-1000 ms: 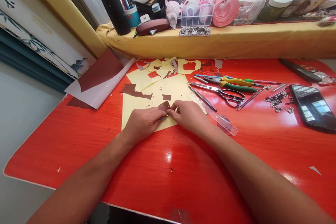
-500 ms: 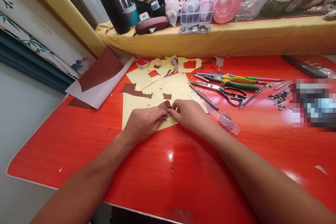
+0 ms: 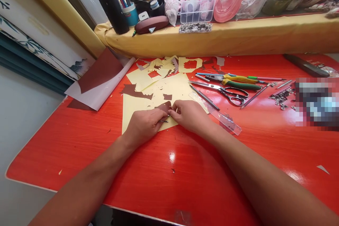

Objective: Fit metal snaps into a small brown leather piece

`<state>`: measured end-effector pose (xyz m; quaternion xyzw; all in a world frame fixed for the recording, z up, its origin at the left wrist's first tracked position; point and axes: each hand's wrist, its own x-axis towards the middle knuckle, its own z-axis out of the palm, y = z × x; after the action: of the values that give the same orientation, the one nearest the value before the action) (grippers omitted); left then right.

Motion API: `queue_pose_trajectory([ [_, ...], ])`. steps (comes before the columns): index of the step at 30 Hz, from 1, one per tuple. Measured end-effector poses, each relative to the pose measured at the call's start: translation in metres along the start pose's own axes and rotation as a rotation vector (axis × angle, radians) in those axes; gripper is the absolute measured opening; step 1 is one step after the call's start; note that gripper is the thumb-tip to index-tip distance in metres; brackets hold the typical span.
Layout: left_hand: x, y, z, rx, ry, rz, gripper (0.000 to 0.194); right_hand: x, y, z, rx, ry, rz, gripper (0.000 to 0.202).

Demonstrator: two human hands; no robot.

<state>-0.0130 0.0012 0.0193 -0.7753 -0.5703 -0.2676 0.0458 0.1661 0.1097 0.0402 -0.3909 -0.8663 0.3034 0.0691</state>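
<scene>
A small brown piece of leather-like sheet (image 3: pixel 165 106) is between my two hands, over the yellow paper (image 3: pixel 128 109). My left hand (image 3: pixel 143 123) is closed on its near left side, thumb toward the middle. A thin dark metal rod (image 3: pixel 163 121) sticks out from under the left fingers; its other end is hidden. My right hand (image 3: pixel 190 114) pinches the piece's right edge, fingertips close to the left thumb. Small pale dots show on the piece. Just beyond lie a brown offcut (image 3: pixel 136 91) and a small brown scrap (image 3: pixel 167 97).
Scissors (image 3: pixel 225 91), green-and-yellow pliers (image 3: pixel 238 82), a pen (image 3: pixel 205 97) and a clear ruler (image 3: pixel 227 122) lie to the right. Small metal fasteners (image 3: pixel 282 99) are scattered farther right. Yellow cut paper (image 3: pixel 189 64) is at the back; a rolled brown sheet (image 3: pixel 102 69) sits left.
Both hands stay at the same spot with nearly the same grip. The brown piece shows slightly more to the left behind the left thumb. The whole view has shifted a little.
</scene>
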Motion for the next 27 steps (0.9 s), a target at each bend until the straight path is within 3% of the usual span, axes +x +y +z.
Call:
queue_pose_trajectory([
  [18, 0.0018, 0.0014, -0.0002, 0.065, 0.080, 0.053, 0.015, -0.0013, -0.0017, -0.0025, 0.002, -0.010, 0.014, 0.015],
  [27, 0.0026, 0.0030, -0.0010, 0.071, 0.063, 0.073, 0.017, -0.0013, -0.0025, -0.0049, 0.002, -0.014, 0.016, 0.016],
])
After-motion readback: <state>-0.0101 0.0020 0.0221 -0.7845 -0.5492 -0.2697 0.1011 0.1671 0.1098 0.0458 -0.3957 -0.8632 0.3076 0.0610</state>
